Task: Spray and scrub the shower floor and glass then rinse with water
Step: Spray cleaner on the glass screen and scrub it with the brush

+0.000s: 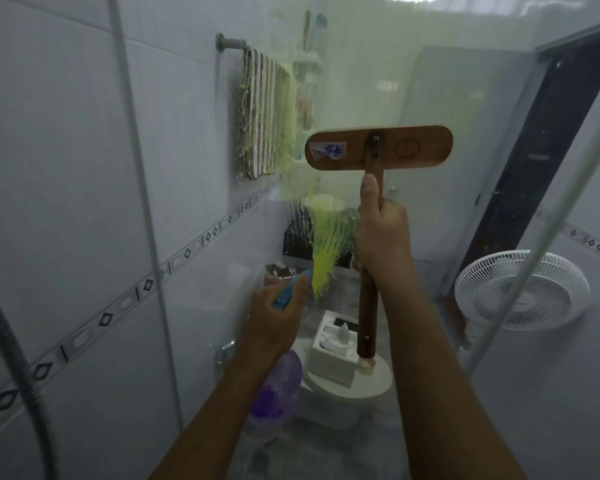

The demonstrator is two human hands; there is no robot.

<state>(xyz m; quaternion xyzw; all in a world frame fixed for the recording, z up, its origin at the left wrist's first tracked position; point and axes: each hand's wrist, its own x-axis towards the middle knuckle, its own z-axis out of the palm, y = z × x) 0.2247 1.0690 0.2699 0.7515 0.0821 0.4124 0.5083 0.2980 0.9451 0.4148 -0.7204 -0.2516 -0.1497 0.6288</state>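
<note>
R hand [381,233] is wrapped round the brown wooden handle of the brush [378,147], w/ head up high, flat on the glass [482,98]. L hand [274,317] grips the spray bottle [278,386], low and left of the handle, blue nozzle toward the glass. Yellow-green cleaner [323,258] streaks the pane btwn both hands; white fan [522,289] sits far right behind it.

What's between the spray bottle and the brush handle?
Head view: a yellow-green splash of cleaner on the shower glass, between the spray bottle in the left hand and the brush in the right hand.
</note>
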